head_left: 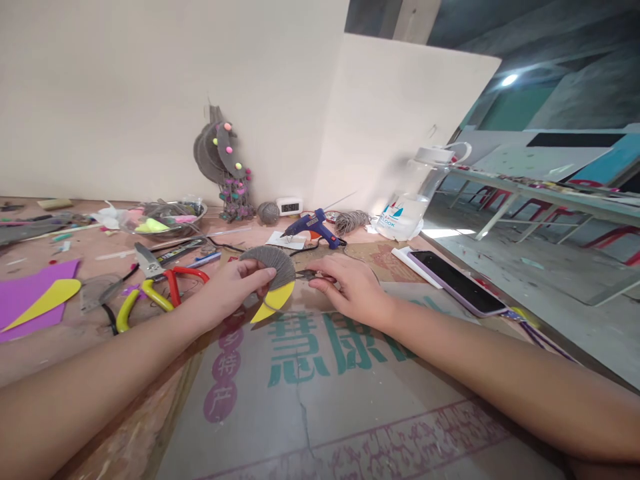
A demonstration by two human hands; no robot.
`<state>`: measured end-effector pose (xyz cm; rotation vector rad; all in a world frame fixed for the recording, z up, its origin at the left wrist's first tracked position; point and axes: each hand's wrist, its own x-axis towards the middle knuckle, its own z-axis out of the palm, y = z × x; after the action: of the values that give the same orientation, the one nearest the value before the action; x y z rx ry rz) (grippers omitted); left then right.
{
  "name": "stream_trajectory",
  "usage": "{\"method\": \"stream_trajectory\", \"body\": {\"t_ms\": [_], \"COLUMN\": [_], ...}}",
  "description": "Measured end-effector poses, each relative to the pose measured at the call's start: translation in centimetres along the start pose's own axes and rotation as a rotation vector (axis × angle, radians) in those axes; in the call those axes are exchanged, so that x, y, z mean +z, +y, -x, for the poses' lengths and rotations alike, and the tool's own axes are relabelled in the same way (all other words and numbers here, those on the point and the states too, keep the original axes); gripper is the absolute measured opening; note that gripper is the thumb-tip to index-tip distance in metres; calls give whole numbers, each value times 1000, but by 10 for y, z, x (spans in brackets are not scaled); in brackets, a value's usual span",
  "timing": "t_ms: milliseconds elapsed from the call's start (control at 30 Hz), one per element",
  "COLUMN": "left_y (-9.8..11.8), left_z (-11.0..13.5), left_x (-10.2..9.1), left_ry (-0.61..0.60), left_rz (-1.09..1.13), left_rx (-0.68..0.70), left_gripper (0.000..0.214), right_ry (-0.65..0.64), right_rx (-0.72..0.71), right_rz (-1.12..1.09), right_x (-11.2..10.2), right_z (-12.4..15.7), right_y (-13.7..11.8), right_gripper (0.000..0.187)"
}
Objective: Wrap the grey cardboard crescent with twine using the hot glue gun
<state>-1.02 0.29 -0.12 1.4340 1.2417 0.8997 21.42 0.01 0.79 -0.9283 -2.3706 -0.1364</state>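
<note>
My left hand (243, 285) pinches a yellow crescent (278, 297) between thumb and fingers. Grey yarn (274, 259) is wound closely round its upper part, while the lower tip shows bare yellow. Close to the crescent's right edge, my right hand (354, 285) has its fingers closed on a small dark grey bundle (309, 275), which looks like wound yarn; the fingers partly hide it. Both hands are above a printed cardboard sheet (320, 413). A blue glue gun (315, 227) lies just beyond them.
Left of my hands lie scissors with red and yellow handles (160, 283), a purple sheet (35, 293) and a yellow cutout (50, 303). Behind are a metal bowl (197, 220), a yarn ball (269, 213) and a small clock (289, 206). A water bottle (413, 200) and phone (457, 281) are right.
</note>
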Motion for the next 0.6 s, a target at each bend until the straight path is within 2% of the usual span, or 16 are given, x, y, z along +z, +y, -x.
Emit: {"method": "stream_trajectory", "body": {"t_ms": [267,600], "left_y": [4,5], "left_z": [2,3], "left_x": [3,-2], "left_ry": [19,-62], "left_rz": [31,-29], "left_rx": [-6,-8], "left_gripper": [27,31], "right_ry": [-30,-59], "right_rx": [0,-33], "right_rz": [32,66], "right_x": [1,0], "right_z": [0,0], "right_y": [0,0], "right_gripper": [25,27]}}
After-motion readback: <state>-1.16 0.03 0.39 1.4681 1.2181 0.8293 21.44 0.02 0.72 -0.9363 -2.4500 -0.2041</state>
